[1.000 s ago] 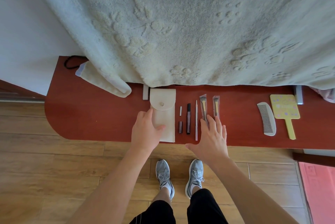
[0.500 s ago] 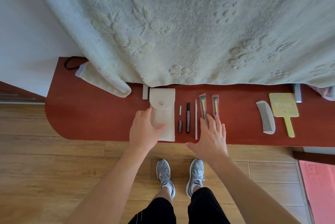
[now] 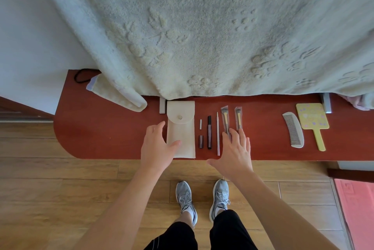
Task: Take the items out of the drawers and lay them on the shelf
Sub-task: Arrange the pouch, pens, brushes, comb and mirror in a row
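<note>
Both hands had stayed put. Across the middle of the frame, the red shelf point(image 3: 101, 128) held a cream pouch point(image 3: 182, 130). The left hand point(image 3: 155, 146) lay open, thumb on the pouch. The right hand point(image 3: 235, 152) pressed straight fingers on two wrapped brushes point(image 3: 225, 117).

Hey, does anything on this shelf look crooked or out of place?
Mostly a tidy row. The left wrapped brush tilts slightly, unlike the right wrapped brush beside it, and a blanket corner flops onto the shelf at far left.
</note>
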